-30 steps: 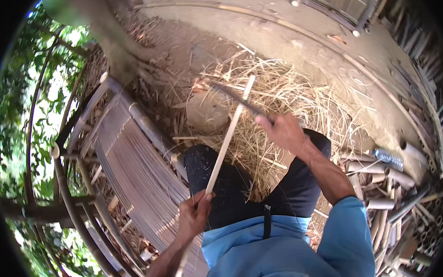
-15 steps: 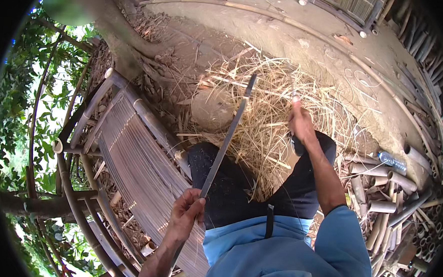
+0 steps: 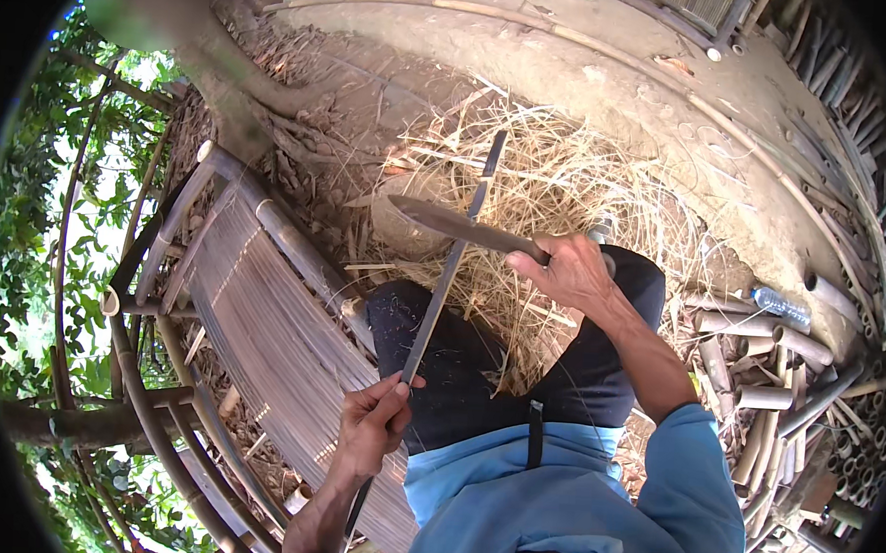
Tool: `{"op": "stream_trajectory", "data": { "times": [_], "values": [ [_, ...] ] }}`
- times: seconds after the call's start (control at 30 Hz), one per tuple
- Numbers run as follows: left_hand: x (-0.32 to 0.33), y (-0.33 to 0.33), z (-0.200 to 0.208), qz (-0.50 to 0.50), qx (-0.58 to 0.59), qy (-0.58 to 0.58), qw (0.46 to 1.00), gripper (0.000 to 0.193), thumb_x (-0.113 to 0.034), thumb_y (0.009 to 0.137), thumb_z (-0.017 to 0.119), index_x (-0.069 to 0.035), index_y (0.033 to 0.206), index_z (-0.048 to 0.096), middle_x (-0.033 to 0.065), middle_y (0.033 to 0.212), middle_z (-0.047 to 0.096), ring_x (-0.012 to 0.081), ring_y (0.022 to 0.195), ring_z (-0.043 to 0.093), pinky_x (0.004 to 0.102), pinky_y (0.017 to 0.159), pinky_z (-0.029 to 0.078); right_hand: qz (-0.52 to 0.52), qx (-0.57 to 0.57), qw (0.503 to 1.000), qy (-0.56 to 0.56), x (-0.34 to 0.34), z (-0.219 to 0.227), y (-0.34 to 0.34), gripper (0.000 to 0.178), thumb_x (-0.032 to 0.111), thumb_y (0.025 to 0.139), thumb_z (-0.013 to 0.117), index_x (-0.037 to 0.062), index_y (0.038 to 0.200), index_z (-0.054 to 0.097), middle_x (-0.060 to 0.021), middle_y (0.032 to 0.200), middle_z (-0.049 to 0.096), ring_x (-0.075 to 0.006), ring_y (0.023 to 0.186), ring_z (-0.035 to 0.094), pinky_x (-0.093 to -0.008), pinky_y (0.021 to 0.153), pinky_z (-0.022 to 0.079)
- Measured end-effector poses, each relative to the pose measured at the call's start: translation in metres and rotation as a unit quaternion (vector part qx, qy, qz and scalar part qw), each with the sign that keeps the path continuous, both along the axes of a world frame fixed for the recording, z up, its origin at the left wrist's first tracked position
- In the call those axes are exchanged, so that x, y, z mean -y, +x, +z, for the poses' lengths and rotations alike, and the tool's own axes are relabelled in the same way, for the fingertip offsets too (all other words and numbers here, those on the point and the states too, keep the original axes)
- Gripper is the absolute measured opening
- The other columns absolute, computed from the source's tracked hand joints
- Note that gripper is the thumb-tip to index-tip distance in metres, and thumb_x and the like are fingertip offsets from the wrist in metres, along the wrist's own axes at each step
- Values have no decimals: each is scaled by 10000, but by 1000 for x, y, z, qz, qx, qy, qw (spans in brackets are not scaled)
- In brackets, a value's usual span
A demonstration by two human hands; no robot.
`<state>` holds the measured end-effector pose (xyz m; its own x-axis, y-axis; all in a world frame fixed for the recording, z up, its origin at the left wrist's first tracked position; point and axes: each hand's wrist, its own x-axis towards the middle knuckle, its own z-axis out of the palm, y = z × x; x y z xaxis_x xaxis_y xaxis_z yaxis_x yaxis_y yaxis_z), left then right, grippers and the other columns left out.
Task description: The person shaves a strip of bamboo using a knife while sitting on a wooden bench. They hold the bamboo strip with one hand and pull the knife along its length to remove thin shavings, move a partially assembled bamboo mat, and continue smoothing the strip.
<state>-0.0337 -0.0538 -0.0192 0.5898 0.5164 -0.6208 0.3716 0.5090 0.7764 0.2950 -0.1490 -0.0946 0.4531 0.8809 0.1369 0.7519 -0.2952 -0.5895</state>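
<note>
My left hand (image 3: 375,423) is closed around a long, narrow dark strip (image 3: 433,316), probably split bamboo, which slants up and away over my left thigh. In my right hand (image 3: 571,273) is a knife (image 3: 456,225) with a broad, pointed blade, gripped by its handle. The blade points left and crosses the strip in its upper half; whether the two touch I cannot tell. Below them lies a heap of pale shavings (image 3: 559,167), spread between and beyond my knees. A rounded stone-like lump (image 3: 406,215) shows behind the knife tip.
On my left stands a bamboo bench (image 3: 262,297) with a slatted seat. To the right are cut bamboo pieces (image 3: 762,397) and a clear plastic bottle (image 3: 780,304). A tree trunk (image 3: 205,44) rises at the far left. One long bamboo pole (image 3: 673,85) lies across the ground.
My right hand has swung left and turned, bringing the knife blade into plain view across the strip. My left hand still holds the strip, nearly in place.
</note>
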Motion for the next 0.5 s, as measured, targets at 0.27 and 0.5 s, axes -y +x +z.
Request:
{"op": "stream_trajectory", "data": {
  "times": [0.27, 0.5],
  "values": [
    [5, -18, 5, 15, -6, -83, 996, 277, -225, 1057, 535, 3, 1124, 676, -25, 561, 424, 33, 397, 287, 226, 361, 183, -114, -53, 991, -55, -2, -5, 48, 599, 561, 1022, 546, 41, 781, 721, -60, 485, 559, -185, 428, 541, -362, 466, 486],
    [14, -29, 7, 20, -18, -106, 994, 291, -180, 1034, 566, 22, 1209, 684, -32, 592, 467, 32, 414, 330, 225, 383, 209, -187, -98, 977, 34, 2, -45, 86, 780, 726, 973, 469, 11, 795, 726, -131, 481, 525, -241, 429, 526, -443, 477, 465]
  ]
}}
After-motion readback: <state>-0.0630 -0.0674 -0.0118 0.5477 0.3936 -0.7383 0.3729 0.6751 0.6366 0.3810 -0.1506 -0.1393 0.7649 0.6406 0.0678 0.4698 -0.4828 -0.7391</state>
